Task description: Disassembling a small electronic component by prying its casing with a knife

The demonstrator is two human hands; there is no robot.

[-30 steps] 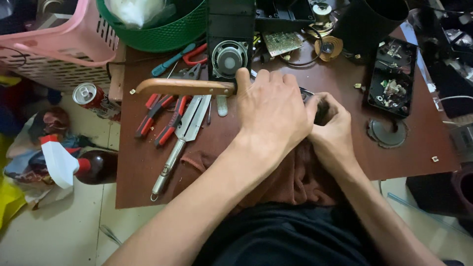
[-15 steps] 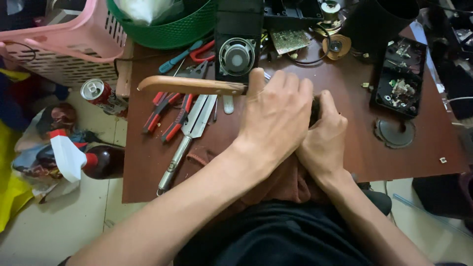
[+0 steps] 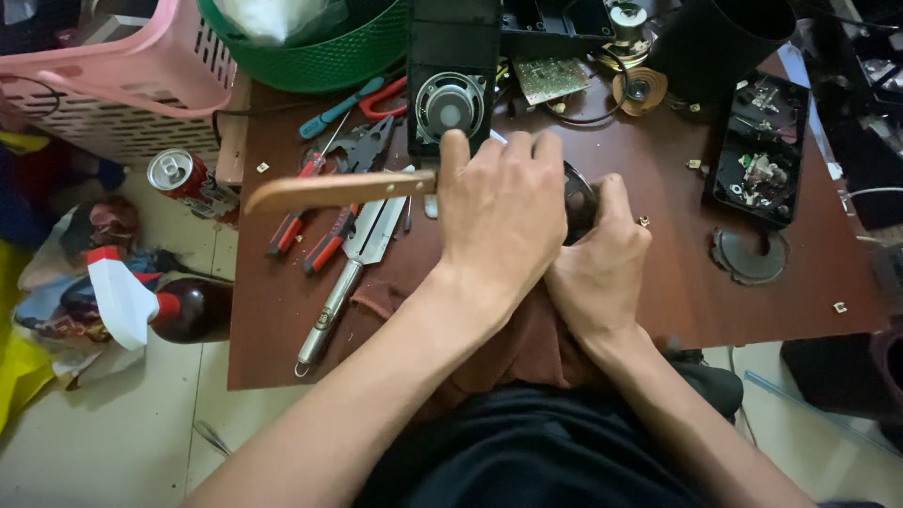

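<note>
Meanwhile, left hand point(image 3: 503, 221) clamps a wooden-handled knife point(image 3: 329, 191) | right hand point(image 3: 597, 259) wraps a dark round part point(image 3: 578, 202) | desk point(image 3: 677, 282): part seemingly unopened, prying under way.

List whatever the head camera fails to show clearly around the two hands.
- Dark round part between the hands: head view, mostly covered by the left hand and right hand; its kind is unclear.
- Wooden handle: its working end is hidden under the left hand.
- Green basket: cut off by the top edge.
- Black open case: its contents are too small to tell.
</note>
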